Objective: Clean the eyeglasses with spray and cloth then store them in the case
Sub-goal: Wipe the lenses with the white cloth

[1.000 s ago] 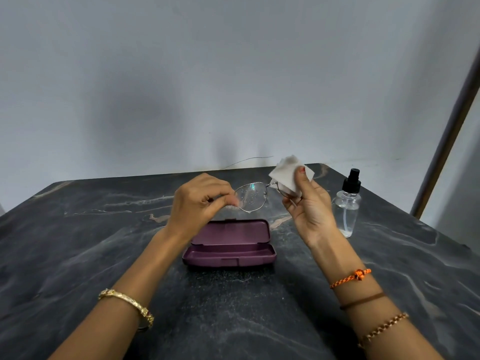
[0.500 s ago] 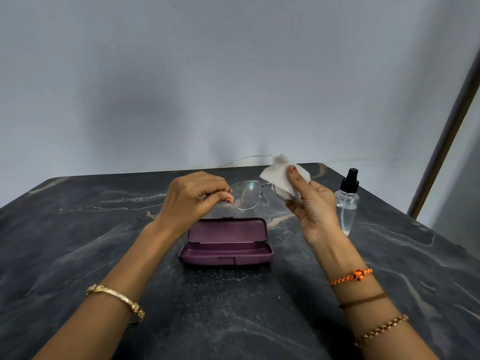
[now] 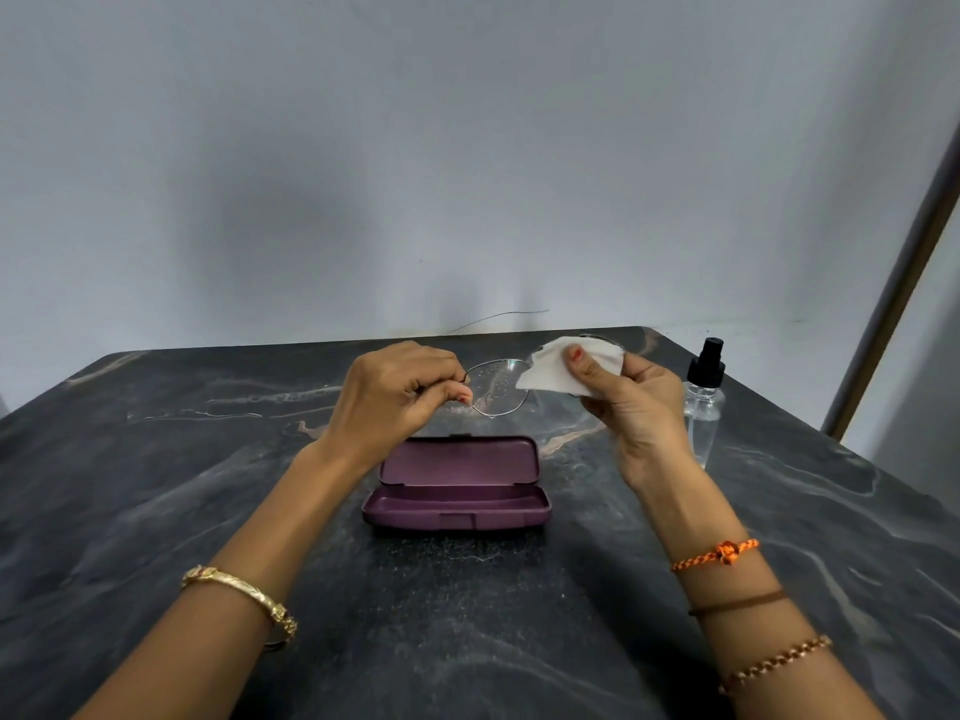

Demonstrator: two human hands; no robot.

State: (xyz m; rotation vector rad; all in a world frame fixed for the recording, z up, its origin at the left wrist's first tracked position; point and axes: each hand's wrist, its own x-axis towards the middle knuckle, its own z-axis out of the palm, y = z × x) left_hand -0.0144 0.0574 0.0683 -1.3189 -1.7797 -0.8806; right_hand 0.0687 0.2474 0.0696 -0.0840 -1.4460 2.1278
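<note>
Thin metal-framed eyeglasses point(image 3: 496, 389) hang in the air above the table, with droplets speckling the visible left lens. My left hand point(image 3: 397, 394) pinches the frame at its left end. My right hand point(image 3: 631, 405) presses a white cloth point(image 3: 558, 368) over the right lens, thumb on top, so that lens is hidden. Below the glasses a purple case point(image 3: 457, 485) lies open on the table, nothing inside it. A clear spray bottle point(image 3: 704, 402) with a black nozzle stands upright just right of my right hand.
The dark marbled table point(image 3: 156, 485) runs back to a pale wall. Its right edge falls away beside the bottle, where a dark slanted post point(image 3: 893, 298) rises. A thin wire point(image 3: 498, 317) lies at the far table edge.
Both hands and the glasses have shifted slightly left and away from me. The cloth has slid further across the right lens under my thumb.
</note>
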